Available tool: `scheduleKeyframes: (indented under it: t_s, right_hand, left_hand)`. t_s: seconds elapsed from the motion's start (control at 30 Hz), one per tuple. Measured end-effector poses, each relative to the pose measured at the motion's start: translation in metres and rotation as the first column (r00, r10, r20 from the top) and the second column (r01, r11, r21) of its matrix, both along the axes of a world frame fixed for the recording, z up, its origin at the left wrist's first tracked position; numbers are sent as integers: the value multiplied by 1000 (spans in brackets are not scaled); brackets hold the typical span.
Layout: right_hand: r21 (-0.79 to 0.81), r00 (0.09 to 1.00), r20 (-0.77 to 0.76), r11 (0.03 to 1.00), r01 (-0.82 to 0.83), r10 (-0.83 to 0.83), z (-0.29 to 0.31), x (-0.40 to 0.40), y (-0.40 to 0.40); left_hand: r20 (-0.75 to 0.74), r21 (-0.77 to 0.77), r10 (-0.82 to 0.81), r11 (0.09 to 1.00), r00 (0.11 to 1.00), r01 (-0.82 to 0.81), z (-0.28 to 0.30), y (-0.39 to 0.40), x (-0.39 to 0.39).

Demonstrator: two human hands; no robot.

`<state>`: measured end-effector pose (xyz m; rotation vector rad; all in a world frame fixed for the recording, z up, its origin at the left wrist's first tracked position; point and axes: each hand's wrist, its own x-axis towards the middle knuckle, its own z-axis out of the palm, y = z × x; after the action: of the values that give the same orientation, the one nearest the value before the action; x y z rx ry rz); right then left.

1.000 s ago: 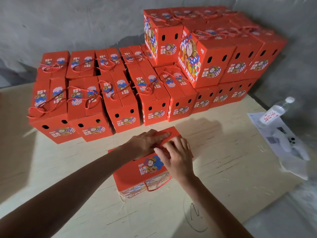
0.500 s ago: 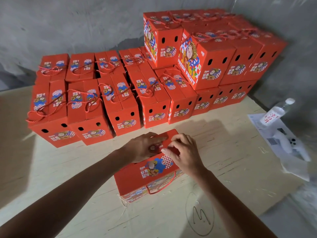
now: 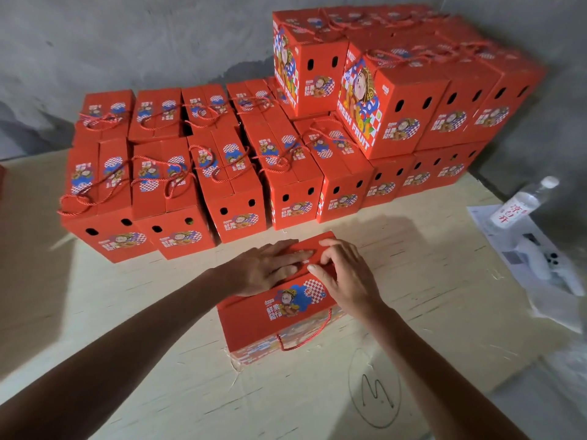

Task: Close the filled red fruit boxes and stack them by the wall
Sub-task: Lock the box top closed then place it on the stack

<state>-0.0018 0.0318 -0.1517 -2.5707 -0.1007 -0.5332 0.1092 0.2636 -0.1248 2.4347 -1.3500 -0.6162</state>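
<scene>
A red fruit box (image 3: 273, 315) stands alone on the pale board in front of me, a red rope handle hanging down its near side. My left hand (image 3: 265, 268) lies flat on its top flaps with straight fingers. My right hand (image 3: 344, 274) is beside it at the box's far right end, fingers curled, pinching the flap edge. Behind, several closed red boxes (image 3: 228, 179) stand in rows against the grey wall (image 3: 127, 42), with a second layer (image 3: 397, 100) stacked at the right.
The boxes stand on a pale wooden board (image 3: 428, 281). At the right lie a water bottle (image 3: 521, 203), white papers (image 3: 521, 246) and a white controller (image 3: 549, 265). A pen-drawn circle (image 3: 374, 389) marks the board near me.
My right hand has shifted slightly toward the box's far end and curled tighter on the flap. The left hand's fingers have flattened on the top. The box has not moved.
</scene>
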Motion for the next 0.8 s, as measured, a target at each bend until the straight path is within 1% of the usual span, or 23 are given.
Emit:
scheduleKeyframes:
  t_s: [0.03,0.07,0.1,0.13,0.17,0.2,0.23,0.27,0.3,0.33,0.37,0.4,0.43,0.5,0.6,0.7,0.73,0.8]
  right_hand:
    - [-17,1000,12,1000,-3,3,-1,1,0]
    - [-32,1000,25,999,-5,6,-3,1,0]
    - [-48,999,37,999,-8,10,-4,2,-1]
    - [-65,999,46,998,-8,11,-6,2,-1]
    - [-82,999,47,997,-3,7,-7,2,-1]
    - [-95,999,43,995,6,-2,-7,3,0]
    - [-106,999,39,994,15,-11,-7,3,2]
    - [-117,999,41,993,25,-20,-7,3,3]
    - [-126,999,46,992,33,-27,-7,2,4]
    - [-128,998,49,991,37,-31,-7,2,5]
    - [-125,998,45,991,40,-34,-7,1,6]
    - [-120,999,37,992,41,-37,-6,0,7]
    - [-117,999,24,992,42,-39,-6,0,8]
    - [-116,999,-5,992,48,-49,-6,-2,11]
    - [-134,998,5,989,63,-63,-7,-4,15]
    - [-119,997,4,990,72,-72,-7,-3,17]
    - [-118,995,-19,988,95,-98,-7,-3,18]
    - [-130,976,-117,977,169,-184,-4,-1,20]
  left_hand:
    - [3,-21,38,999,999,-38,-1,12,-2]
    - [-6,-61,111,992,994,-111,-3,25,-7]
    - [-36,-124,229,965,973,-232,-5,39,-14]
    - [-108,-199,384,896,917,-398,-9,52,-25]
    - [-229,-268,530,772,817,-576,-11,64,-38]
    - [-381,-306,623,613,684,-728,-16,74,-53]
    - [-526,-302,654,455,544,-838,-21,82,-70]
    - [-644,-262,642,326,416,-908,-28,85,-87]
    - [-739,-192,603,238,300,-952,-34,85,-103]
    - [-826,-104,532,178,185,-978,-39,83,-116]
    - [-898,-26,430,148,88,-989,-42,78,-127]
    - [-944,6,326,140,40,-990,-44,71,-134]
    - [-964,-7,263,128,41,-992,-44,65,-138]
    - [-967,-59,242,70,74,-996,-39,54,-142]
    - [-960,-100,268,-39,86,-994,-38,47,-144]
    - [-937,-134,333,-71,103,-988,-37,42,-146]
    - [-923,-145,371,-84,104,-986,-37,40,-146]
    - [-912,-145,400,-114,88,-983,-34,38,-143]
